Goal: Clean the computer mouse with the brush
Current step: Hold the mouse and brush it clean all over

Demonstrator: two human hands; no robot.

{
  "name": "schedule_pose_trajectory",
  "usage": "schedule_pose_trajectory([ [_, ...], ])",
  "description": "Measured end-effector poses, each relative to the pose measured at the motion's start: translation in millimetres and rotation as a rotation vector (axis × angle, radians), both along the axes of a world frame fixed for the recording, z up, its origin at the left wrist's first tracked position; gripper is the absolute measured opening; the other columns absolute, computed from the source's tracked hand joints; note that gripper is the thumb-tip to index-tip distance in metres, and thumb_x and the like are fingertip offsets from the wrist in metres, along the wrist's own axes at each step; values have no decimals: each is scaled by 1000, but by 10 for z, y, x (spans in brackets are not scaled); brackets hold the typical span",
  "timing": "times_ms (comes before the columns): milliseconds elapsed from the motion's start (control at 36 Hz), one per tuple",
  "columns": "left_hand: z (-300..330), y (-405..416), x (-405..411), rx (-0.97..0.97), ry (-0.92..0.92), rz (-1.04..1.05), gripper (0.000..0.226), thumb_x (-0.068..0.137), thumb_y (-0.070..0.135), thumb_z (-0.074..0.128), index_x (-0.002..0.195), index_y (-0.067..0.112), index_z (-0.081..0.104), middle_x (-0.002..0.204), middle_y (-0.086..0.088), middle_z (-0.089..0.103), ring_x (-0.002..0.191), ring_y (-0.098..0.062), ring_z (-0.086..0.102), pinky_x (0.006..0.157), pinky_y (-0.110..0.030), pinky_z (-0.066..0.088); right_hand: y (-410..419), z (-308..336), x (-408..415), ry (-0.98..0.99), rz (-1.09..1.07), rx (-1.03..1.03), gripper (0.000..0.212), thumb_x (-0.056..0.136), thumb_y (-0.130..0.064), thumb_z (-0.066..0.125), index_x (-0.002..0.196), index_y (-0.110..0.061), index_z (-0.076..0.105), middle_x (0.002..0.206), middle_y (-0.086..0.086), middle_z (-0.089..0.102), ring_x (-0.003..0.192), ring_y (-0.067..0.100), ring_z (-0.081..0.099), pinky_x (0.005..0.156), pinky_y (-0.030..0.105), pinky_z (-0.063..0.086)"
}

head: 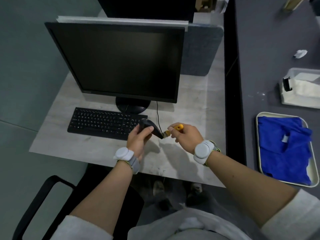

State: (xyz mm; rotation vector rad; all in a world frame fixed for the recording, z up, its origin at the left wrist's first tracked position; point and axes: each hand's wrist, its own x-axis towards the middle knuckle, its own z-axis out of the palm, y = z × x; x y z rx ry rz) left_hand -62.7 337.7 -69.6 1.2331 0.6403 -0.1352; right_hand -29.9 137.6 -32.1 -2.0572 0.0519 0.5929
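My left hand (138, 138) grips a black computer mouse (152, 129) and holds it lifted above the desk, tilted with its front end toward the right. A black cable runs from that end up toward the monitor. My right hand (186, 135) holds a small brush with an orange handle (178, 126). The brush's pale bristles (166, 134) touch the front tip of the mouse. Both wrists carry grey bands with white round units.
A black keyboard (103, 122) lies left of the hands, in front of a dark monitor (119, 61). On the grey surface at right sit a tray (259, 146) with a blue cloth (284, 146) and a white box (301, 87). A black chair (43, 201) stands at lower left.
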Motion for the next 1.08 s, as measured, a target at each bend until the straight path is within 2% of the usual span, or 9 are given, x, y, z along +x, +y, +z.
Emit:
schedule_pose_trajectory([
  [83,18,-32,36,-146,20,78,40,77,21,79,113,8,69,117,-20,68,126,-44,58,110,-50,46,-44,43,6,16,13,27,20,102,-38,62,105,-26,77,91,-1,78,83,23,73,85,36,58],
  [222,85,-110,54,-416,71,261,29,91,27,67,115,9,68,110,-12,67,100,-28,62,89,-39,51,-236,96,58,31,-29,84,18,102,-36,63,101,-23,76,85,-1,79,68,10,69,65,18,50],
  [361,-18,-120,115,-498,123,335,49,95,43,59,129,9,65,114,-11,65,93,-27,61,84,-38,47,-376,141,123,-20,-247,312,11,100,-21,66,90,-18,64,74,10,76,60,21,66,56,22,46],
  [528,-43,-214,135,-504,185,242,62,101,48,44,144,3,53,128,-17,58,104,-31,60,88,-38,47,-298,284,61,59,-123,511,8,99,-6,68,98,1,70,78,18,76,59,24,65,51,26,45],
  [639,-31,-273,118,-527,181,202,60,103,47,41,136,1,58,114,-20,66,98,-30,63,88,-39,48,-201,280,-26,60,-80,404,10,99,-14,69,99,-7,76,89,19,79,63,21,67,56,25,48],
  [806,-59,-256,82,-589,195,215,54,103,45,40,114,-1,66,104,-21,66,90,-29,61,86,-36,47,-257,149,24,-114,-376,97,16,91,-39,65,81,-29,71,72,-3,76,72,22,73,71,39,61],
  [917,-48,-282,112,-572,204,240,51,105,44,39,117,2,64,107,-20,67,96,-30,63,97,-42,46,-234,276,-43,8,-149,298,9,96,-17,69,91,-14,76,75,4,77,62,17,67,59,27,51],
  [972,-31,-288,121,-581,216,255,50,105,44,39,121,3,63,105,-18,68,95,-29,64,95,-42,47,-200,273,-72,8,-77,259,10,97,-19,70,92,-14,76,78,7,77,63,19,68,61,29,52],
  [1083,-27,-227,115,-588,253,259,57,103,44,41,142,4,52,110,-19,67,96,-29,64,89,-39,49,-232,193,-43,-111,-231,92,12,95,-31,68,86,-27,74,78,7,78,68,25,72,68,38,59],
])
